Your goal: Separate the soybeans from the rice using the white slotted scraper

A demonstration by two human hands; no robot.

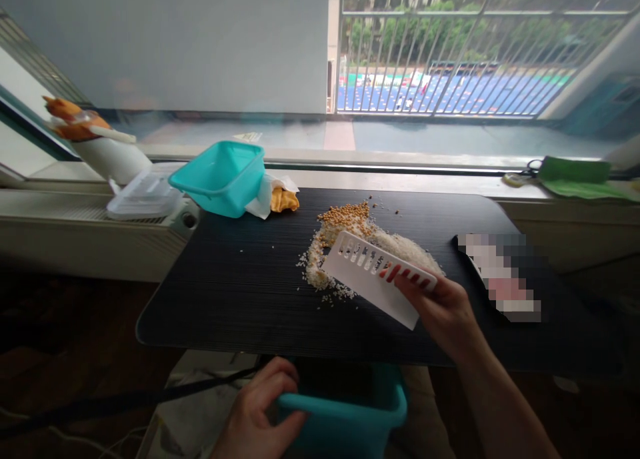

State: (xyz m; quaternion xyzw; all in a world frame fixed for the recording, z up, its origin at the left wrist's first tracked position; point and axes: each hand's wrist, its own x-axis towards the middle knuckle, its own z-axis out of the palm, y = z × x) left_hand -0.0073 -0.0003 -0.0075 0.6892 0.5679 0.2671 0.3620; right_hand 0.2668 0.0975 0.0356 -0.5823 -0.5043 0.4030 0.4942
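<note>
My right hand grips a white slotted plastic box by its right end and holds it tilted over the dark table. Under and behind the box lies a spread heap of white rice. Yellow-brown beans like soybeans are piled at the heap's far side, some mixed into the rice. Just below the table's near edge, my left hand is closed around the rim of a teal plastic bin. The bin's inside is dark, so its contents cannot be made out.
Another teal bin stands at the table's back left, beside a crumpled orange-yellow wrapper. A clear plastic lid lies left of it. On the right rests a phone-like object, blurred out. A green cloth lies on the windowsill.
</note>
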